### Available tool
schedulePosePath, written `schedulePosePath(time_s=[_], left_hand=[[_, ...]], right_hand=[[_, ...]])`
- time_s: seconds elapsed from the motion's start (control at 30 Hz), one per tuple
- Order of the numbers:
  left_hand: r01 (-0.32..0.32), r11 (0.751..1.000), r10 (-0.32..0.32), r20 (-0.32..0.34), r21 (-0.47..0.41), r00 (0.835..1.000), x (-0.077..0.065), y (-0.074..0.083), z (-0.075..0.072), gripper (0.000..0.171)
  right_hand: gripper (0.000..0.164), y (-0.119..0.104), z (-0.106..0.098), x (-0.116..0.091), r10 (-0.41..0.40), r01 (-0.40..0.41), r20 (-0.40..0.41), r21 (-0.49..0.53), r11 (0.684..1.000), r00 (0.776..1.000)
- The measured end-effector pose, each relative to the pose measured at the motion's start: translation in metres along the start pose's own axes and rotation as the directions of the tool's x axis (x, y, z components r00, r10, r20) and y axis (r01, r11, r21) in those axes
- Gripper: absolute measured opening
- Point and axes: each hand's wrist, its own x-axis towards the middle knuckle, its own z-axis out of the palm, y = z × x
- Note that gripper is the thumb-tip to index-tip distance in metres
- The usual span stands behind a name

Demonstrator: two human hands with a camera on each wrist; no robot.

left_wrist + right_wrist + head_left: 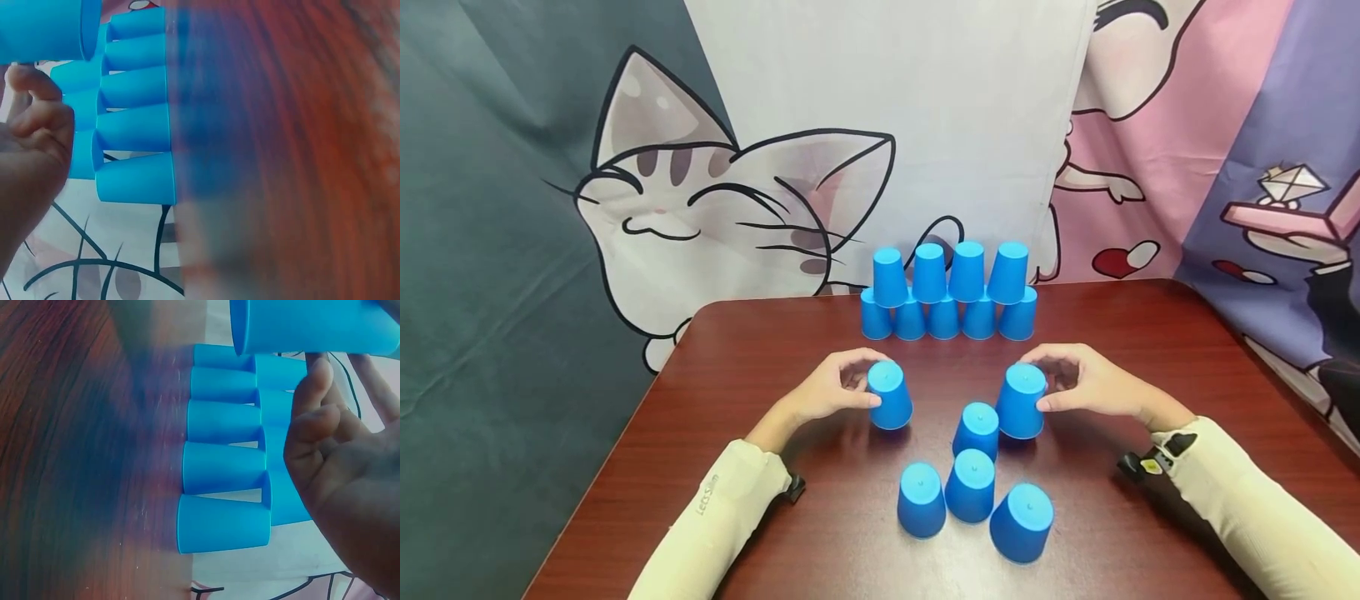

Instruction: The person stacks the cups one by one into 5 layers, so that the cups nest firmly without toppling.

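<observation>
My left hand (838,385) pinches an upside-down blue cup (891,397) between thumb and fingers, left of centre. Across from it, my right hand (1086,381) grips a second upside-down blue cup (1022,402) from its right side. In the left wrist view the held cup (47,28) fills the upper left corner, its rim raised off the tabletop. The right wrist view likewise has its held cup (312,325) along the top. Beyond both hands rises a two-tier wall of inverted blue cups, the lower row (943,319) carrying several upper cups (967,272).
Nearer me on the brown table (820,533) stand several loose inverted cups: one (976,433) beside the right-held cup, another (971,487) before it, one at left (921,500) and one at right (1022,523). A printed cat curtain (850,75) hangs behind the table.
</observation>
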Motion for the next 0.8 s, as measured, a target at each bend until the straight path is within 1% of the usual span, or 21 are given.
schedulePosePath(time_s=[0.07,0.13,0.2,0.3,0.37,0.47,0.57,0.63,0.7,0.8], left_hand=[[0.052,0.998,-0.050,-0.059,0.030,0.997,0.001,0.002,0.002,0.051],[0.095,0.994,-0.088,-0.128,0.047,0.988,0.003,0.004,0.003,0.049],[0.121,0.992,-0.110,-0.192,0.046,0.975,0.005,0.006,0.004,0.048],[0.136,0.990,-0.119,-0.259,0.047,0.959,0.009,0.009,0.006,0.049],[0.143,0.988,-0.122,-0.290,0.051,0.949,0.012,0.011,0.006,0.050],[0.145,0.988,-0.118,-0.336,0.057,0.935,0.016,0.016,0.008,0.051],[0.124,0.991,-0.094,-0.394,0.052,0.914,0.020,0.021,0.009,0.050],[0.105,0.993,-0.072,-0.417,0.057,0.906,0.022,0.023,0.010,0.049],[0.093,0.993,-0.054,-0.427,0.071,0.903,0.025,0.026,0.011,0.049],[0.083,0.993,-0.039,-0.426,0.085,0.904,0.029,0.030,0.013,0.050]], right_hand=[[0.048,-0.001,0.000,0.001,0.005,-0.006,-0.038,-0.020,1.000,0.999],[0.048,-0.002,0.001,0.002,0.015,-0.017,-0.078,-0.029,0.999,0.997],[0.047,-0.003,0.001,0.004,0.024,-0.030,-0.124,-0.044,0.999,0.992],[0.046,-0.004,0.001,0.006,0.039,-0.051,-0.187,-0.060,0.997,0.982],[0.046,-0.005,0.001,0.009,0.049,-0.070,-0.236,-0.081,0.994,0.971],[0.045,-0.007,0.001,0.013,0.075,-0.113,-0.313,-0.104,0.988,0.947],[0.044,-0.008,0.001,0.017,0.102,-0.158,-0.382,-0.119,0.980,0.918],[0.045,-0.008,0.002,0.019,0.106,-0.171,-0.414,-0.122,0.978,0.904],[0.045,-0.009,0.002,0.021,0.109,-0.182,-0.441,-0.126,0.975,0.891],[0.046,-0.009,0.002,0.024,0.112,-0.198,-0.484,-0.131,0.971,0.868]])
